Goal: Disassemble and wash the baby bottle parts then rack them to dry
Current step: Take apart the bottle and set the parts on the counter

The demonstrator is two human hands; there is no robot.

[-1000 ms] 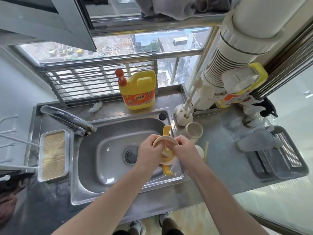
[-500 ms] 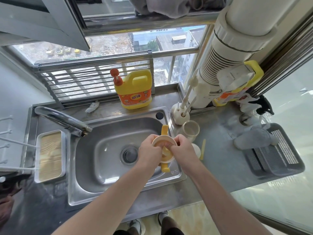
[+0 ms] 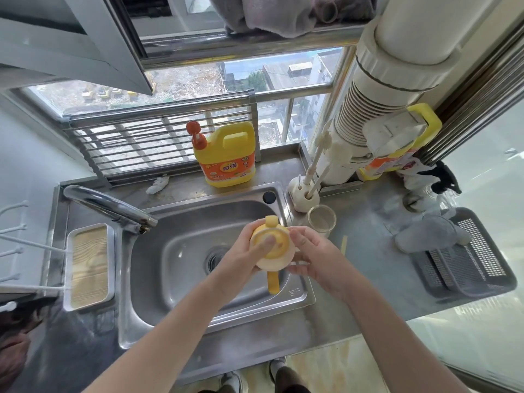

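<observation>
change: left hand (image 3: 241, 256) had wrapped round the handled collar (image 3: 278, 249), thumb on its face; earlier it pinched the rim.
right hand (image 3: 314, 259): loosely clasped the collar's side.
place: above the sink (image 3: 175, 251).
risk: a loose grip while prying could drop it.

Yellow detergent jug (image 3: 226, 154) flashes white characters on its orange label (image 3: 229, 169), too blurred to read, sink rim (image 3: 293, 292) stamp illegible too.
</observation>
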